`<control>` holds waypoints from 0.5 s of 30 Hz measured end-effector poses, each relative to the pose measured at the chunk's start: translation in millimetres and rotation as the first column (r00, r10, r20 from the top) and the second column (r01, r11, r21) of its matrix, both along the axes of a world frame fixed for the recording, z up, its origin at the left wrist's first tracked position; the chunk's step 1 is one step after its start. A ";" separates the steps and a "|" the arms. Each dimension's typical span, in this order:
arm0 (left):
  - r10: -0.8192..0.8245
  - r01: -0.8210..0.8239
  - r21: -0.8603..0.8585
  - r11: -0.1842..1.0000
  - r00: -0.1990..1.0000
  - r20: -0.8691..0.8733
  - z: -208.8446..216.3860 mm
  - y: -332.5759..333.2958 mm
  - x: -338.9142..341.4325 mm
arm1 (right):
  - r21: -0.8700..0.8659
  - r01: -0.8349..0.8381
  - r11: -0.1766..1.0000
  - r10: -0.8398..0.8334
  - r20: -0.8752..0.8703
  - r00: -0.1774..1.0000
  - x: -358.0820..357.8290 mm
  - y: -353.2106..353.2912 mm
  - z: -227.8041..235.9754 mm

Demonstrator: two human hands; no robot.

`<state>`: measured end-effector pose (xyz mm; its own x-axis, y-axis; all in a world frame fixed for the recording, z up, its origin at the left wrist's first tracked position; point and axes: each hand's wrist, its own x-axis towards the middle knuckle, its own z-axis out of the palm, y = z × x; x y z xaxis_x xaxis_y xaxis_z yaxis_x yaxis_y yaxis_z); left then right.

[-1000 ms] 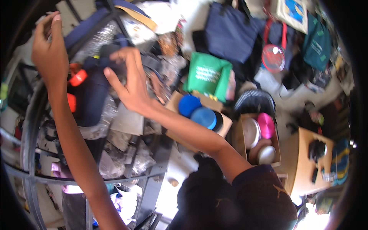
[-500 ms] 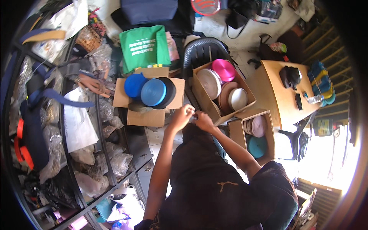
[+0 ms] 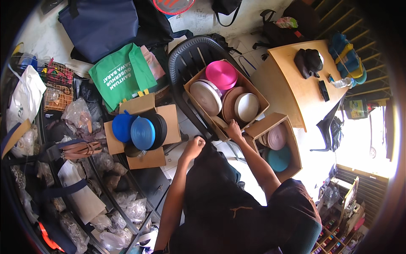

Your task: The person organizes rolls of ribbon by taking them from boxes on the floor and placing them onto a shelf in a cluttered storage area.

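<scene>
The right grip (image 3: 232, 129) has its fingers curled at the near edge of the middle box (image 3: 220, 122); whether it pinches the cardboard, I cannot tell. The left grip (image 3: 195, 147) is curled in loosely, just left of and nearer the body than the right, its contents hidden. The middle box, just beyond the right grip, seems perched on the black chair (image 3: 176, 70): a hard pull on that edge could tip it and spill its loosely piled rolls. Counted, there are three open boxes. Beyond the right grip: one bright pink roll (image 3: 221, 74) on top, one brown roll (image 3: 230, 103), two pale rolls (image 3: 247, 107), perhaps more underneath. Left of the left grip, the left box (image 3: 146, 160) shows two blue rolls (image 3: 143, 133) and one black roll (image 3: 160, 129). Right of the right grip, the right box (image 3: 267, 124) shows one teal roll (image 3: 279, 158) and some dusty-pink ones, overlapping too much to count.
</scene>
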<state>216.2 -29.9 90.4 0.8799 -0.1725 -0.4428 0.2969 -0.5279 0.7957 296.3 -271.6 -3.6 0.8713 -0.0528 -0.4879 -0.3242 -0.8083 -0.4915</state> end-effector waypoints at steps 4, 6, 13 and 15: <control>0.020 -0.020 0.001 1.000 0.992 -0.127 -5.1 -9.1 15.3 | -0.004 -0.018 1.000 0.018 0.284 0.959 44.8 19.0 -10.6; 0.010 -0.010 0.000 1.000 0.999 -0.042 -19.8 -7.9 10.4 | -0.007 -0.061 0.998 0.059 0.373 0.926 79.0 40.3 -0.5; 0.081 -0.075 0.044 0.996 0.985 -0.153 -22.4 1.6 9.2 | -0.200 -0.147 0.969 0.182 0.171 0.968 149.6 80.5 -9.6; 0.127 -0.122 0.041 0.992 0.982 -0.141 -30.3 11.0 3.0 | -0.304 -0.156 0.940 0.220 0.186 0.958 149.9 92.5 -6.9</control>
